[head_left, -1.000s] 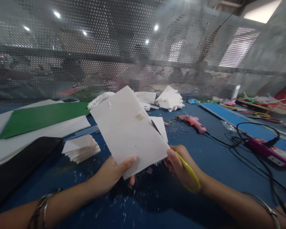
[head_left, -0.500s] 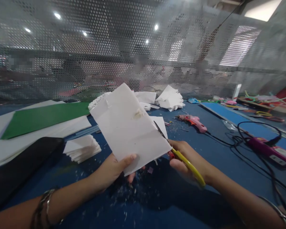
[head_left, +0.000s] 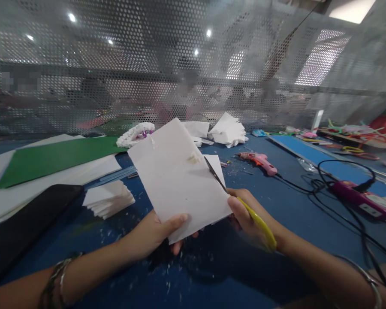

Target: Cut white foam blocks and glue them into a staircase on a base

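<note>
My left hand grips a white sheet of paper by its lower edge, thumb on top and fingers underneath. The sheet is tilted above the table and bears a rough whitish lump near its upper right. Closed around yellow-handled scissors, my right hand is at the sheet's right corner. One dark blade lies over the paper's right edge; the other blade is hidden. Behind that edge, part of another white piece of paper shows. A stack of cut white paper rests left of the sheet.
A pink glue gun lies on the blue table, its cord running to a purple power strip. Green card and a black case-like object lie left. Crumpled white paper sits before the perforated metal screen.
The sheet has shifted slightly right and down, uncovering more of a white bumpy object behind it. My right thumb has moved up against the sheet's corner, and the scissors remain in that hand.
</note>
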### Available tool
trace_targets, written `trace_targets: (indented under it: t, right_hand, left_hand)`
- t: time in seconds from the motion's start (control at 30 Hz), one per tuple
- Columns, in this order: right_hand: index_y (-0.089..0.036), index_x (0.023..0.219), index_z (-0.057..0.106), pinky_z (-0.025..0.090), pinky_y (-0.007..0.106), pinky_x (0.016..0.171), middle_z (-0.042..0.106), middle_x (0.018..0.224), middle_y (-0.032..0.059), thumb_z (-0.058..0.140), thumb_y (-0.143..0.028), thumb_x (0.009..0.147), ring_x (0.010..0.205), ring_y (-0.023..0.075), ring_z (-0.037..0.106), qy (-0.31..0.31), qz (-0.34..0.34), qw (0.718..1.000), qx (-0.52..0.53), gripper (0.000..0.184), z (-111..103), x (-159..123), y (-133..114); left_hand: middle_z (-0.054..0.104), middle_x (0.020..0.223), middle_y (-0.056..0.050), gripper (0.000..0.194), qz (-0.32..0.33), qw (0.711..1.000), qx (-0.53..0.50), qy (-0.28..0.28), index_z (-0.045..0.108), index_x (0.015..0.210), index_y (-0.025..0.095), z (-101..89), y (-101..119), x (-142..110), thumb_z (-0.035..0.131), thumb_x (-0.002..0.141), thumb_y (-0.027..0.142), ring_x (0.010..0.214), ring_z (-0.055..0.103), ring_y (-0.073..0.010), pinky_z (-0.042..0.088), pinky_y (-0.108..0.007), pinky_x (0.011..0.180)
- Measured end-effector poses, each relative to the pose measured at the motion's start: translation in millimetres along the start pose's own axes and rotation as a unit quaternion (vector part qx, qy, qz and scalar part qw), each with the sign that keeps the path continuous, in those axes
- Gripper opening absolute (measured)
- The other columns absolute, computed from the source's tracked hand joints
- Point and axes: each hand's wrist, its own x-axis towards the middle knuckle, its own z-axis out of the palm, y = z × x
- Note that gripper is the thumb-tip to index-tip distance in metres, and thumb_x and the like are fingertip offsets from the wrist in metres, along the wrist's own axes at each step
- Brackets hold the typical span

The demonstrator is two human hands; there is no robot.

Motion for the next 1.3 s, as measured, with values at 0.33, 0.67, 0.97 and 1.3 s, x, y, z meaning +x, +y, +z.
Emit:
trace_targets:
  t: [0.33, 0.67, 0.97, 1.3]
  right_hand:
    - [-0.019, 0.046, 0.038, 0.027, 0.021, 0.038, 0.035, 0.036, -0.0034, 0.011, -0.063, 0.081, 0.036, 0.0065, 0.033, 0.035, -0.003, 0.999, 0.015, 0.062, 7.5, -2.4, -0.2]
    - [-0.018, 0.054, 0.043, 0.030, 0.021, 0.035, 0.043, 0.043, -0.0011, 0.016, -0.069, 0.077, 0.037, 0.0074, 0.039, 0.011, 0.004, 0.999, 0.041, 0.063, 4.7, -2.0, 4.1]
    - [-0.018, 0.075, 0.050, 0.040, 0.024, 0.049, 0.053, 0.069, 0.0037, 0.019, -0.067, 0.079, 0.058, 0.0124, 0.047, -0.014, -0.048, 0.996, 0.078, 0.058, -3.3, -2.5, 0.0]
    - [-0.021, 0.070, 0.046, 0.043, 0.027, 0.060, 0.049, 0.065, 0.0005, 0.031, -0.055, 0.083, 0.061, 0.0128, 0.047, 0.033, -0.074, 0.979, 0.185, 0.040, -11.9, 1.6, 8.1]
  left_hand:
    - [0.061, 0.063, -0.002, 0.040, -0.012, 1.000, -0.002, -0.002, 0.054, 0.075, 0.015, 1.4, 0.2, -0.4, 0.052, 0.068, 0.054, 0.035, 0.042, -0.0050, 0.032, -0.019, 0.039]
    - [0.061, 0.061, -0.003, 0.040, -0.005, 0.999, -0.039, -0.002, 0.055, 0.074, 0.014, 1.6, -2.5, -0.7, 0.056, 0.067, 0.053, 0.035, 0.043, -0.0049, 0.032, -0.019, 0.038]
    - [0.056, 0.060, -0.001, 0.036, -0.028, 0.999, -0.005, -0.043, 0.056, 0.077, 0.012, 8.8, -1.4, -4.0, 0.061, 0.066, 0.046, 0.039, 0.045, -0.0068, 0.037, -0.020, 0.040]
    - [0.062, 0.061, -0.004, 0.047, 0.005, 0.998, -0.069, -0.012, 0.055, 0.078, 0.012, -1.3, -12.9, 3.8, 0.061, 0.064, 0.056, 0.035, 0.047, -0.0056, 0.033, -0.017, 0.036]
